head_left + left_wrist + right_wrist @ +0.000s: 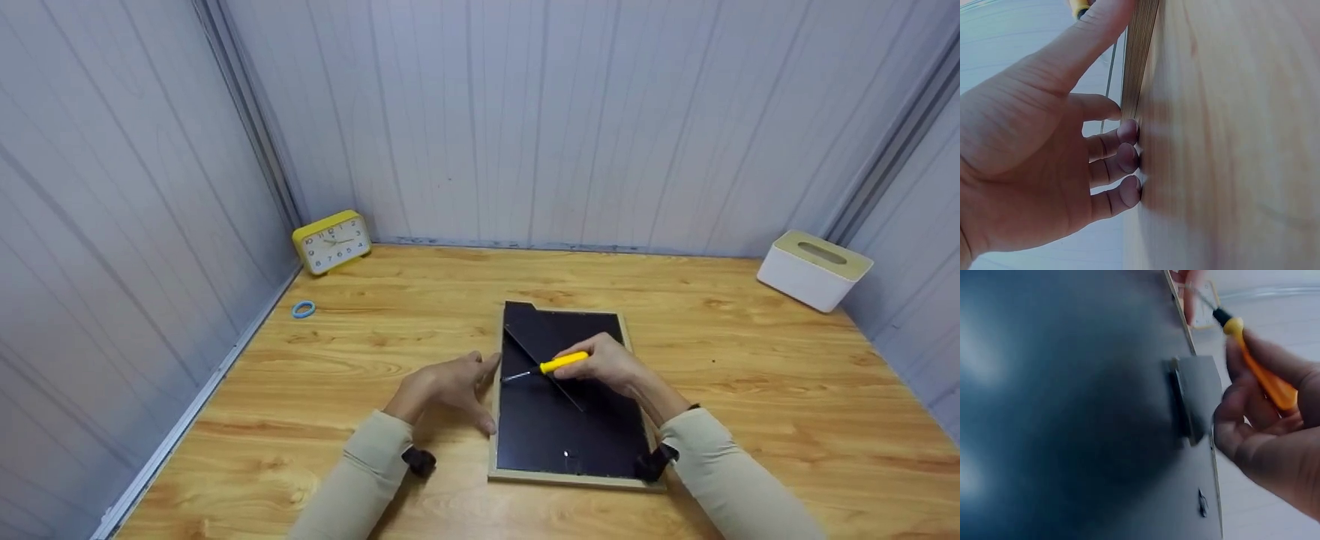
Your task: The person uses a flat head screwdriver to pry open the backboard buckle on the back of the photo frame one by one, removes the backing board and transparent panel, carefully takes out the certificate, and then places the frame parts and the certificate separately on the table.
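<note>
A picture frame lies back side up on the wooden table, with a black backing board, a pale wooden rim and a black stand flap slanting across it. My right hand holds a screwdriver by its yellow handle above the board. The metal shaft points left, its tip at the frame's left edge. In the right wrist view, fingers and thumb curl round the handle. My left hand rests beside the frame's left side, thumb and fingers spread along the rim; in the left wrist view the fingertips touch down by the rim.
A yellow alarm clock stands at the back left, with a small blue ring in front of it. At the back right is a white tissue box with a wood-coloured lid. Panel walls enclose the table on the left, back and right.
</note>
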Available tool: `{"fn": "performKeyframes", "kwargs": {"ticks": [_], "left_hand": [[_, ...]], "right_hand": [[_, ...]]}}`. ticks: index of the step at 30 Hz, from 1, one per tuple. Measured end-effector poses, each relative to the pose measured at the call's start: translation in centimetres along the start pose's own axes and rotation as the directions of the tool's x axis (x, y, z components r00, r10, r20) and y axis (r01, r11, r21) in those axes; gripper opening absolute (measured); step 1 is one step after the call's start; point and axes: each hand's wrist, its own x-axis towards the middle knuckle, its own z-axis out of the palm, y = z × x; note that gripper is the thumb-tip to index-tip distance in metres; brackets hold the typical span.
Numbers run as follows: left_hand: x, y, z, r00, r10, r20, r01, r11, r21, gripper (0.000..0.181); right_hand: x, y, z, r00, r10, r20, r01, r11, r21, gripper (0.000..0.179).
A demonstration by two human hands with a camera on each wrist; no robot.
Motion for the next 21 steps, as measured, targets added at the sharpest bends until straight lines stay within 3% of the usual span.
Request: {"fn": "performKeyframes", "kwargs": {"ticks": [9, 21], "left_hand": [[0.06, -0.16, -0.09, 1.0, 0.02, 0.013, -0.02, 1.0, -0.012, 0.131], [0.13, -0.03, 0.01, 1.0, 0.004, -0.002, -0.004, 1.0, 0.016, 0.129]], "right_hand": [[-0.14, 0.03, 0.26, 0.999, 0.012, -0.045, -0.012, 1.0, 0.015, 0.039], [0.06, 0.34, 0.77, 0.998, 0.012, -0.069, -0.016, 0.998, -0.053, 0.037]]}}
